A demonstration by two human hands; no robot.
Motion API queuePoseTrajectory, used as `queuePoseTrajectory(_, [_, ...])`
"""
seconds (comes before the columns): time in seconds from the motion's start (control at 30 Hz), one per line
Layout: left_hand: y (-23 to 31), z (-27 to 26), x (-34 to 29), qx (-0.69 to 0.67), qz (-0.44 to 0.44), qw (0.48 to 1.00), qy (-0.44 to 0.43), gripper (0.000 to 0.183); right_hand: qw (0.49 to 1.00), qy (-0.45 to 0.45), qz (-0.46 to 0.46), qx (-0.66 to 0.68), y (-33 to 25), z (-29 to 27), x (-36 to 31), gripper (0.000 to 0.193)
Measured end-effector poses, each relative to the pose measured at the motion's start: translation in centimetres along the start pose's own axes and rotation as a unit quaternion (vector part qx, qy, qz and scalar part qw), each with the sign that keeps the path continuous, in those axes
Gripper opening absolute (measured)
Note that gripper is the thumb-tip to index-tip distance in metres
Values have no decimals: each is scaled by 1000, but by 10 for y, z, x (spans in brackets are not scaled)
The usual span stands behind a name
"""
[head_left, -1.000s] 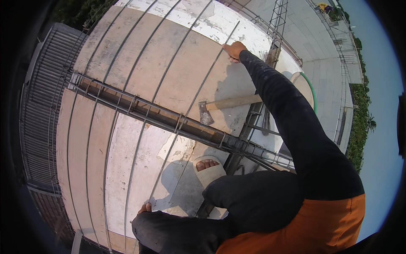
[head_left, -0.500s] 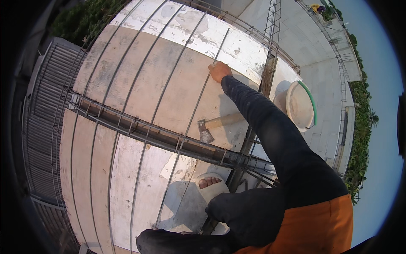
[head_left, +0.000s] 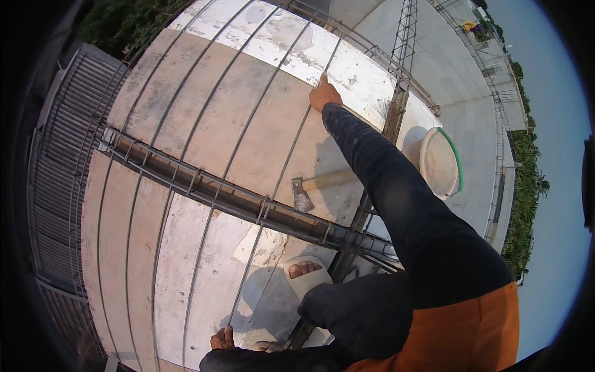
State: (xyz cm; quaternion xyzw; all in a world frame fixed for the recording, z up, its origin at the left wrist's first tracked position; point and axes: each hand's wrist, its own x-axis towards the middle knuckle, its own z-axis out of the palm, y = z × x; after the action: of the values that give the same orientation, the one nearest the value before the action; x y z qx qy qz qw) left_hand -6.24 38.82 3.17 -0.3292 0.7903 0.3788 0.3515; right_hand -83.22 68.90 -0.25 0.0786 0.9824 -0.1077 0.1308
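A long thin steel rebar (head_left: pixel 291 149) runs down across the boards. Up near its far part, my right hand (head_left: pixel 325 94) is closed around it, with the index finger stretched along the bar. At the near end of the same rebar, my left hand (head_left: pixel 222 338) grips it with the thumb lying along it; part of this hand is hidden by my dark sleeve. Below my right forearm, a hatchet (head_left: pixel 302 194) with a wooden handle lies on the panel, touched by neither hand.
Several parallel rebars (head_left: pixel 204 102) cross the boards to the left. A tied rebar cage (head_left: pixel 192 180) sits in a trench between panels. At right stands a bucket (head_left: pixel 439 162) with a green rim. My sandalled foot (head_left: pixel 305 273) rests on the near panel. Corrugated roofing (head_left: pixel 59 180) lies far left.
My left hand has come into view at the rebar's near end. The right hand has slid slightly farther up the bar, and its index finger is now extended.
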Motion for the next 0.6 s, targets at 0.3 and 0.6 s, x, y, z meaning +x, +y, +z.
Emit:
queuePoseTrajectory(0.3, [6,-4,4,3,-87,996,-25,61,984,37,-60,-165,-2,-28,42,83])
queuePoseTrajectory(0.6, [16,-1,2,51,-118,992,12,61,987,-42,-80,-134,6,-23,92,85])
